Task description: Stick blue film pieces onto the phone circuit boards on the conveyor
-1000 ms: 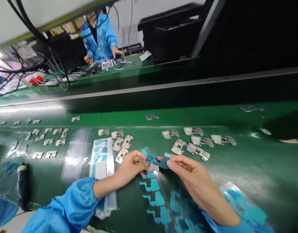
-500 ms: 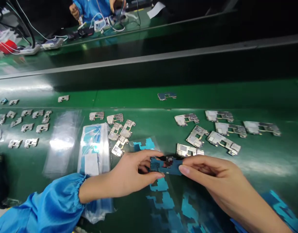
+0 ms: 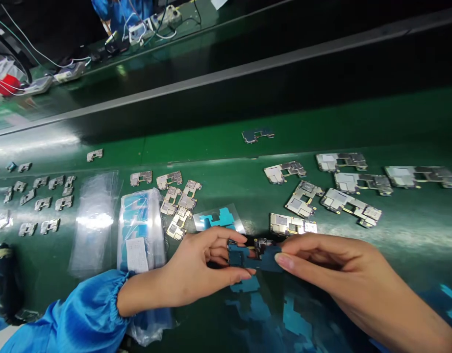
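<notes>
Between my two hands is a dark blue circuit board [image 3: 268, 259], held level above the bench. My left hand [image 3: 202, 262] is closed on its left end, thumb on the near edge and index finger along the far edge. The right end is pinched between thumb and forefinger of my right hand [image 3: 329, 267]. Below the board lie bright blue cut-out film stickers [image 3: 295, 314] on a clear sheet, partly hidden by my hands. Another blue sticker [image 3: 224, 218] shows just beyond my left hand. A silvery circuit board [image 3: 288, 224] lies just beyond my right hand.
Several silvery boards [image 3: 353, 206] lie at the right, more [image 3: 182, 220] in the middle and at far left. A plastic-wrapped sticker pack [image 3: 138, 215] and clear bags [image 3: 97, 220] lie left. A dark bottle-like object [image 3: 5, 279] is at the left edge. Across the bench sits a person in blue [image 3: 126, 12].
The view has tilted and shifted slightly. Both hands keep hold of the circuit board, almost unmoved. The hands of the person opposite are no longer clearly in view.
</notes>
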Action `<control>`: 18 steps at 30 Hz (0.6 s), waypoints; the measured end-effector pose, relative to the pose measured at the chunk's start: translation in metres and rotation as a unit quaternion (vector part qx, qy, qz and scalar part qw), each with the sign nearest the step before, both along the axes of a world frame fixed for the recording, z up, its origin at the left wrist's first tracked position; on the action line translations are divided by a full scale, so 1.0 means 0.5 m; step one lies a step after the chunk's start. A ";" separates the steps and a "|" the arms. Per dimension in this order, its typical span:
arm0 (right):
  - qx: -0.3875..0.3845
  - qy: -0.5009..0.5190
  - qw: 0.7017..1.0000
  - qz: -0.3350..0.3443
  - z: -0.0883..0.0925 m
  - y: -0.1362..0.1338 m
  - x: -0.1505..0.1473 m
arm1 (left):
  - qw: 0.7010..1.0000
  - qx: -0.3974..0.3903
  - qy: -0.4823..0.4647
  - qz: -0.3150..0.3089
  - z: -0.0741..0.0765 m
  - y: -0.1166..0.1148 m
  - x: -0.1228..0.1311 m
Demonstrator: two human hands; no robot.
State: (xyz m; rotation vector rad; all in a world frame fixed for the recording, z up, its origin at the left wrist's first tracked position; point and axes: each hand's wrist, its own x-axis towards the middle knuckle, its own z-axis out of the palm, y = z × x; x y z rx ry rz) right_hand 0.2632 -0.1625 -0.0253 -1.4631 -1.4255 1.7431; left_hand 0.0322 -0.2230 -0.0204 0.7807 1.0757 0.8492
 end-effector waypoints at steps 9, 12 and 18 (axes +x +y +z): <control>0.012 -0.002 0.999 0.031 -0.013 -0.002 0.011 | 1.000 0.004 0.006 -0.011 -0.003 -0.003 -0.004; 0.014 0.001 0.999 0.036 -0.012 -0.001 0.013 | 1.000 0.008 0.013 -0.013 -0.004 -0.004 -0.004; 0.028 -0.006 0.999 0.036 -0.009 0.002 0.007 | 1.000 0.009 -0.002 -0.004 -0.005 -0.002 -0.003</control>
